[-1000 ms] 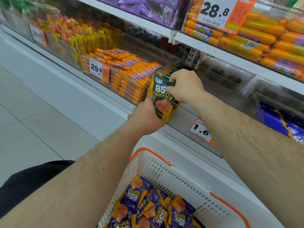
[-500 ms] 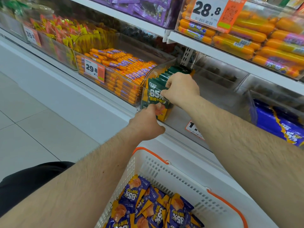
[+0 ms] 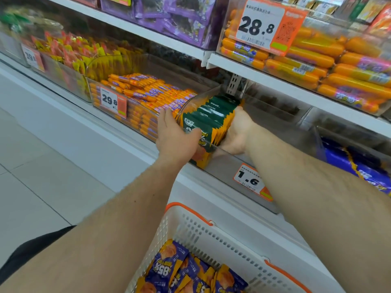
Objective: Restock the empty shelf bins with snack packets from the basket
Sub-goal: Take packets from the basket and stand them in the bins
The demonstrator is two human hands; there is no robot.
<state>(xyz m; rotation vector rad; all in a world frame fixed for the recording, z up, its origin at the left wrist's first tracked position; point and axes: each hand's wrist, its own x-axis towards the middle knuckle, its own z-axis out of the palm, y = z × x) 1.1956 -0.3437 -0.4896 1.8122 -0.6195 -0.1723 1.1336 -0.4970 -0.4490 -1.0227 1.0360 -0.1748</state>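
Observation:
A row of green and orange snack packets (image 3: 211,119) stands upright at the left end of a clear shelf bin (image 3: 275,127). My left hand (image 3: 175,136) lies with straight fingers against the bin's front left corner, outside the clear wall. My right hand (image 3: 237,132) is inside the bin and presses against the right side of the row; its fingertips are hidden behind the packets. Below, a white basket (image 3: 211,235) with an orange rim holds several purple and orange packets (image 3: 179,269).
A bin of small orange sausages (image 3: 148,92) with a 29.8 tag (image 3: 110,100) adjoins on the left. Blue packets (image 3: 359,166) fill the bin on the right. A 1.6 tag (image 3: 249,180) hangs on the bin front. An upper shelf (image 3: 275,81) overhangs.
Both hands held a bunch of green packets at the bin's front. The packets now stand in the bin, my left hand has let go and flattened, and my right hand has shifted to the row's side.

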